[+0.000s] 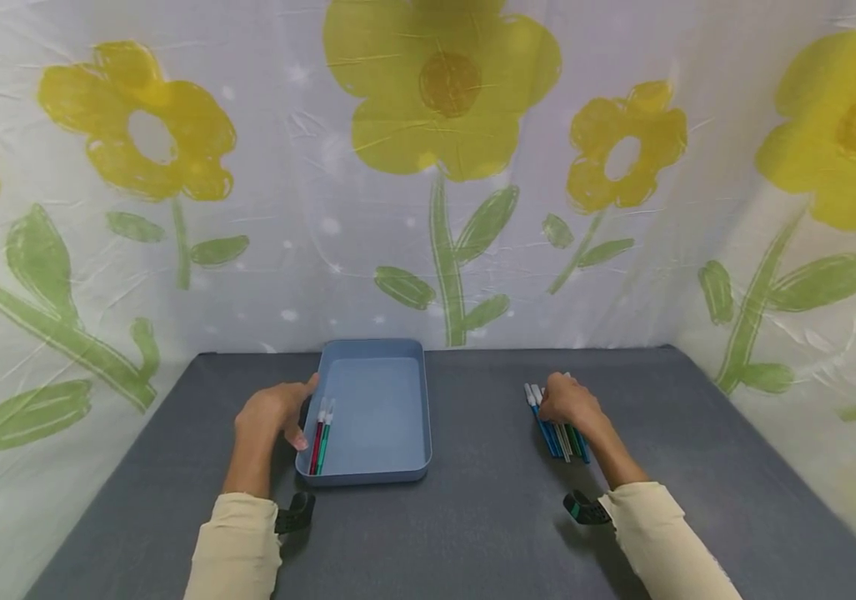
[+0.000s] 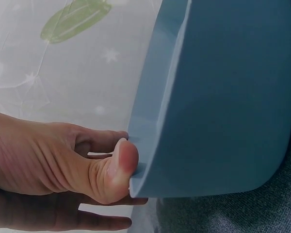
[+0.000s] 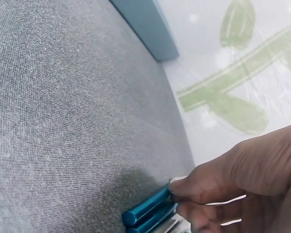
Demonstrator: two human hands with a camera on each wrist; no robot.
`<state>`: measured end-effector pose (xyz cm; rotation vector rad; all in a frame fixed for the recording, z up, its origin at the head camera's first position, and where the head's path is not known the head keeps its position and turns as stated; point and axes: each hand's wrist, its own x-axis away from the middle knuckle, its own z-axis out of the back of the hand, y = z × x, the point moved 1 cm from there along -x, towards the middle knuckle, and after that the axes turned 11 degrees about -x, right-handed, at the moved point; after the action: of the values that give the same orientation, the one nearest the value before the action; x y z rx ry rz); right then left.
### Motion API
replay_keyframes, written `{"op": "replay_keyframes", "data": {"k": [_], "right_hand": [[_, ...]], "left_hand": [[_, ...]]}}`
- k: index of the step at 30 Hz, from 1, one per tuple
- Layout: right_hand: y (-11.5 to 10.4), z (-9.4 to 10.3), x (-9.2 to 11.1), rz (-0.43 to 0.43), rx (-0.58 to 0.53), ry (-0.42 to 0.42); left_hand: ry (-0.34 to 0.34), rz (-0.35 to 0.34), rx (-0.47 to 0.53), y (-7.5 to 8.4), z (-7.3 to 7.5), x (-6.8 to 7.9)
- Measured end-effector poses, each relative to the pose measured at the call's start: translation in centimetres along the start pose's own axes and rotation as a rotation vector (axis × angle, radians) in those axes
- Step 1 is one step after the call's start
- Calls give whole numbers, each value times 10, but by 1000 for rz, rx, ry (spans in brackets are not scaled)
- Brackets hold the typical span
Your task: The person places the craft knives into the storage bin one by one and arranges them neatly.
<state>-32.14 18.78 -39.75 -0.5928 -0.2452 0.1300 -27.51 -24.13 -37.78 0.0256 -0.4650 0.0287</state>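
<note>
Yellow flowers (image 1: pixel 452 83) grow on the pale cloth (image 1: pixel 285 250) behind a dark gray table (image 1: pixel 488 533). On it sits a blue tray (image 1: pixel 378 404) with a red pen (image 1: pixel 317 442) and a green pen (image 1: pixel 326 442) inside, side by side along its left edge. The left hand (image 1: pixel 270 417) is spread wide, touching that side of the tray. Well apart, to the right, a bunch of pens (image 1: pixel 564 446) lies on the table. The right hand's (image 1: pixel 573 404) thumb and bent fingers pinch the white caps; I can't tell how many.
</note>
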Motion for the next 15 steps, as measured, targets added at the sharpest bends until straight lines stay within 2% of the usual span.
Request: {"op": "replay_keyframes", "data": {"k": [12, 15], "right_hand": [[0, -8, -4, -91, 17, 48], [-2, -11, -3, -90, 34, 71]], "left_hand": [[2, -34, -17, -1, 1, 2], [-5, -38, -13, -1, 2, 3]]}}
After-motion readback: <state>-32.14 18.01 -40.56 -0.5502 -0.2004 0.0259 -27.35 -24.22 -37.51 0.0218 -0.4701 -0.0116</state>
